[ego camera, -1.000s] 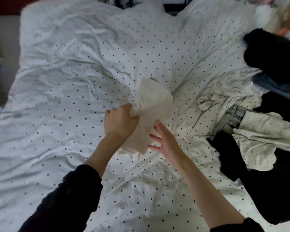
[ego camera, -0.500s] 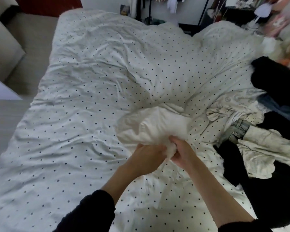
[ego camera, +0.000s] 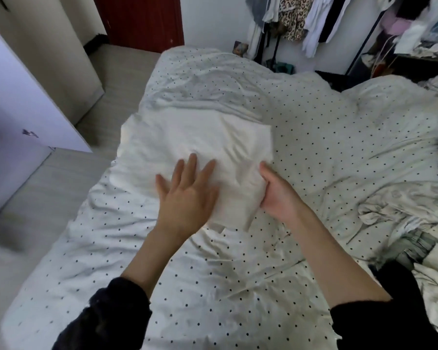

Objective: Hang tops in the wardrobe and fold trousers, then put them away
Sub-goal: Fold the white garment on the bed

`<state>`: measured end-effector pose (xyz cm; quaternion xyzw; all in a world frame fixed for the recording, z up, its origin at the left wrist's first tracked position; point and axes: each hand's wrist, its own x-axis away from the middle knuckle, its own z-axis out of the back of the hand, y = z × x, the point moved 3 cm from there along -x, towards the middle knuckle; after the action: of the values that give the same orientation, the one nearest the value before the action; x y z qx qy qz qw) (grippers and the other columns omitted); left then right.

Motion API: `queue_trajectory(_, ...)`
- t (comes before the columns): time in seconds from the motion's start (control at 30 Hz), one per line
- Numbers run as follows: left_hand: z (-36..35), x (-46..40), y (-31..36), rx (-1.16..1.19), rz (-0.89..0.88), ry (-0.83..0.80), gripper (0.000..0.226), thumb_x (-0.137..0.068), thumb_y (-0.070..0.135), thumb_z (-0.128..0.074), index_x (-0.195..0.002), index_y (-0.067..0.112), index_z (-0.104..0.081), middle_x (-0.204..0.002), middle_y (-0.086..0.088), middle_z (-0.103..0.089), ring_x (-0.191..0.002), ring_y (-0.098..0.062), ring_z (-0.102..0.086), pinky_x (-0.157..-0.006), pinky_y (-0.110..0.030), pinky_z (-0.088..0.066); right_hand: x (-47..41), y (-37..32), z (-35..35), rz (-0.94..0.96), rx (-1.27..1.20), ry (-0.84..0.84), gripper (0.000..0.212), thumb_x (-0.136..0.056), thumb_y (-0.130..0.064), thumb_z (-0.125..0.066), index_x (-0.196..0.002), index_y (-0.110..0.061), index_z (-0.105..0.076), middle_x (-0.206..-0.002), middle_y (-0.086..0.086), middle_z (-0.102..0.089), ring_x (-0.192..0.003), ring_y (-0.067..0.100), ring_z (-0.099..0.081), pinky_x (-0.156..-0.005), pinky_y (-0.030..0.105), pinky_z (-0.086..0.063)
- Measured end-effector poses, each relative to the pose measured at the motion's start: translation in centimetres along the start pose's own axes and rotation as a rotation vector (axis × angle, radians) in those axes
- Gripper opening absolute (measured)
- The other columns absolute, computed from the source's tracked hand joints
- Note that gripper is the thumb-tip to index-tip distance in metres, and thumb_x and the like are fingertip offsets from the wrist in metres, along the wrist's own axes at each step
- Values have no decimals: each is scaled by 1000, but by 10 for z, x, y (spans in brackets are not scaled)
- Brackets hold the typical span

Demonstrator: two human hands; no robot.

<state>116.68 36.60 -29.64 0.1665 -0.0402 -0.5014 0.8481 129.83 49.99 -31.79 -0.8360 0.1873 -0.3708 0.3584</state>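
A cream-white garment (ego camera: 200,147) lies spread on the dotted duvet (ego camera: 238,286) in the middle of the bed. My left hand (ego camera: 187,195) lies flat on its near part, fingers straight and spread. My right hand (ego camera: 276,195) grips the garment's near right edge, thumb on top and fingers curled under the cloth. What kind of garment it is cannot be told.
A heap of clothes (ego camera: 415,236), pale, grey and black, lies at the bed's right edge. Hanging clothes on a rack (ego camera: 301,18) stand behind the bed. A white panel (ego camera: 18,117) and bare floor lie to the left, a dark red door (ego camera: 139,18) beyond.
The garment was bunched in both hands above the bed; now it lies spread out on the duvet. My left hand has let go and flattened on it. The view has tilted upward.
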Motion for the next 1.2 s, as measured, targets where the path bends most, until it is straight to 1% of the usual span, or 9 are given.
queue_trajectory(0.1,-63,15,-33,90,146,-484,56,-99,47,-30,-150,36,-8,-159,3,6,-146,-20,4,-113,-58,-6,-16,32,12,-94,420,256,55,-98,-36,-47,-147,-23,-25,-149,5,-37,-129,22,-44,-107,41,-36)
queue_trajectory(0.17,-98,32,-64,149,222,-662,56,-100,44,-30,-150,33,-8,-159,2,8,-146,-23,6,-114,-59,-5,-25,59,5,-100,658,304,63,-97,-38,-46,-150,-25,-15,-154,1,-26,-136,21,-34,-105,38,-33)
queue_trajectory(0.27,-122,49,-103,221,304,-587,52,-101,38,-34,-149,30,-18,-159,2,-1,-146,-22,0,-115,-56,-9,-37,89,-19,94,1104,126,58,-100,-33,-41,-151,-22,-16,-157,0,-18,-144,17,-18,-113,33,-20)
queue_trajectory(0.4,-118,50,-166,275,446,-305,51,-99,28,-43,-147,18,-28,-156,-9,-19,-145,-25,-14,-114,-46,-23,-74,128,-57,182,1595,-78,58,-100,-38,-36,-151,-31,-9,-160,-2,2,-146,20,9,-117,50,-3)
queue_trajectory(0.53,-120,41,-216,366,574,-204,61,-97,28,-48,-149,13,-21,-156,-14,-17,-144,-28,-14,-114,-45,-23,-109,147,-71,291,1953,-112,57,-99,-44,-32,-150,-34,-8,-159,-2,13,-144,22,18,-113,59,0)
queue_trajectory(0.77,-174,6,-206,361,444,-394,72,-92,60,-35,-147,41,8,-158,-6,15,-146,-21,10,-114,-51,0,-143,163,-35,244,2075,-128,59,-97,-53,-25,-149,-39,-1,-157,-6,19,-144,22,18,-113,60,-5)
queue_trajectory(0.97,-176,-26,-198,397,457,-343,110,-68,78,-53,-143,42,21,-155,-6,24,-145,-25,13,-113,-56,-14,-150,127,-19,368,2148,-112,91,-79,-71,-46,-150,-35,-2,-151,-8,27,-138,17,31,-113,59,1)
queue_trajectory(1.1,-178,-56,-193,671,601,-353,135,-60,64,-76,-148,19,17,-158,-8,2,-145,-27,-3,-117,-41,-15,-184,99,-15,206,2159,-28,115,-63,-84,-50,-147,-38,15,-150,-6,37,-139,20,32,-112,61,-2)
queue_trajectory(1.2,-174,-70,-189,1005,747,-287,135,-58,47,-87,-150,16,7,-154,-5,-23,-140,-22,-27,-114,-39,-27,-193,105,-14,100,2021,15,119,-63,-80,-56,-147,-36,15,-152,-1,33,-141,25,27,-113,60,-2)
